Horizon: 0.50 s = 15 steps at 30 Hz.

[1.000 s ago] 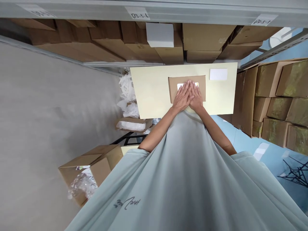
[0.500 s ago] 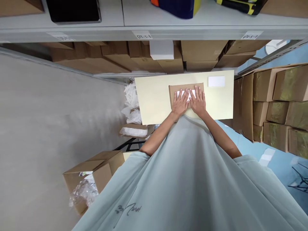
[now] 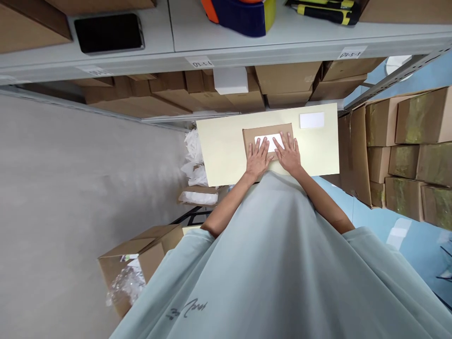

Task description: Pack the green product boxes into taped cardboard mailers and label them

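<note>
A small brown cardboard box point(image 3: 249, 136) lies on a pale yellow board point(image 3: 221, 155) in front of me. On its top is a white label point(image 3: 270, 141). My left hand point(image 3: 258, 157) rests flat with fingers spread over the label's left part and the box. Across the label's right part and the box lies my right hand point(image 3: 288, 154), its fingers also stretched out. Both hands hide some of the box's near side. Farther right on the board sits a white rectangular piece point(image 3: 311, 120), apart from my hands.
Beyond the board stands a metal shelf point(image 3: 226, 54) holding cardboard boxes, a black phone point(image 3: 109, 33) and a yellow-black cutter point(image 3: 325, 13). Stacked cartons point(image 3: 406, 155) flank the right. An open carton with clear plastic point(image 3: 129, 282) stands at lower left, near white crumpled wrapping point(image 3: 193, 146).
My hands have slid slightly back toward me, and more of the white label shows. The camera's view has shifted a little.
</note>
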### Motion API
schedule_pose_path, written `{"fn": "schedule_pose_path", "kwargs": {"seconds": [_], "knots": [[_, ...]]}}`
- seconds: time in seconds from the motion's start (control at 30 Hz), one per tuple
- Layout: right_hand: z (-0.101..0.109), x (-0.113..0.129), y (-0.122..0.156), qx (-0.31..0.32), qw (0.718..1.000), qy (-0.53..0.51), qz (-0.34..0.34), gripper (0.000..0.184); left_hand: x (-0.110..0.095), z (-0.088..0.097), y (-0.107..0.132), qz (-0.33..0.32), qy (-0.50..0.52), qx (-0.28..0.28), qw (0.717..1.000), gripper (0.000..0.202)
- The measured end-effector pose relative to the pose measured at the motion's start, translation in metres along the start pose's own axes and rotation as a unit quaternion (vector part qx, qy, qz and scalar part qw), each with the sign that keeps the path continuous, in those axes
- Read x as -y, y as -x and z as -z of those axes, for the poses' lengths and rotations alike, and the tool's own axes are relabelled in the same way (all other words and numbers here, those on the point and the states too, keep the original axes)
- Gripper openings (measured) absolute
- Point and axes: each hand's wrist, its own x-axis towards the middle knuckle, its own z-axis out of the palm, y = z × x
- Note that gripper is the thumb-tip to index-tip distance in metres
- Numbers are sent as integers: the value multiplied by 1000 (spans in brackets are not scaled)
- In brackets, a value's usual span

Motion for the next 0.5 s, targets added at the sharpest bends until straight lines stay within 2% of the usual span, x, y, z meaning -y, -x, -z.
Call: {"fn": "schedule_pose_path", "kwargs": {"seconds": [0.17,0.3,0.5], "knots": [[4,-20,13,-16,1000,-7,-19,63,-1,0,11,47,-23,-3,999,81],[0,-17,9,-1,1000,-11,8,64,-15,-7,6,68,-38,-20,997,82],[-8,-20,-3,26,997,-45,49,65,-26,-15,-6,15,-30,13,999,76]]}}
